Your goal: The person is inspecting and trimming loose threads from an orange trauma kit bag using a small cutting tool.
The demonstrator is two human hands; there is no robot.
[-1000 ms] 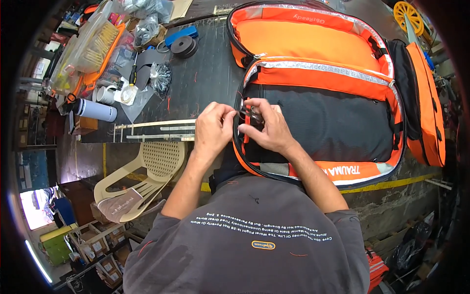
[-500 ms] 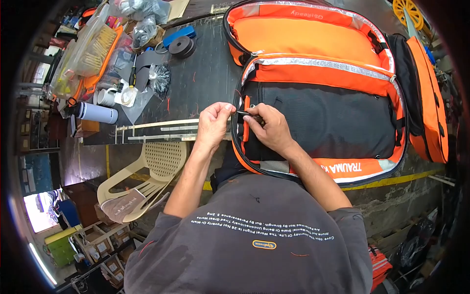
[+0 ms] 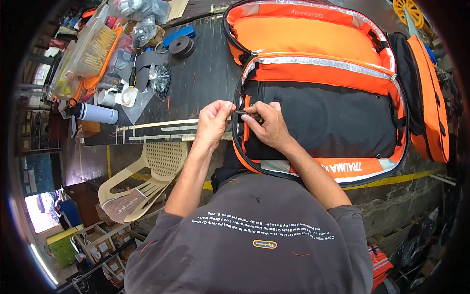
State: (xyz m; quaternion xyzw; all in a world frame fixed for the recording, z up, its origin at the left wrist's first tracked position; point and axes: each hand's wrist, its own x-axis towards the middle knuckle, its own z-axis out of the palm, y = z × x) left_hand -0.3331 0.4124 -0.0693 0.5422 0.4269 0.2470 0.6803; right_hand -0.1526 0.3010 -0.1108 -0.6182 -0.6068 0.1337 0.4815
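A large orange and black bag (image 3: 323, 117) lies unzipped on the table, its orange lid folded back on the far side. At the bag's left end my left hand (image 3: 214, 120) is closed in a pinch; whatever lies between thumb and forefinger is too small to make out. My right hand (image 3: 270, 126) is wrapped round a small dark pointed tool (image 3: 254, 116), whose tip points left toward the pinching fingertips. An orange strap (image 3: 246, 131) runs along the inside of that end, just under the tool. Black mesh-like fabric (image 3: 318, 115) covers the bag's inner panel.
On the dark table (image 3: 210, 59), left of the bag, are a black roll (image 3: 181, 46), a screwdriver (image 3: 132, 76), a white mug (image 3: 106, 97), a pale bottle (image 3: 98, 113) and clear plastic boxes (image 3: 90, 49). A beige plastic chair (image 3: 164, 161) stands below the front edge. Another orange bag (image 3: 431, 98) is at right.
My right hand has shifted slightly, and the tool in it now lies at a different angle. My left hand keeps its pinch in nearly the same place.
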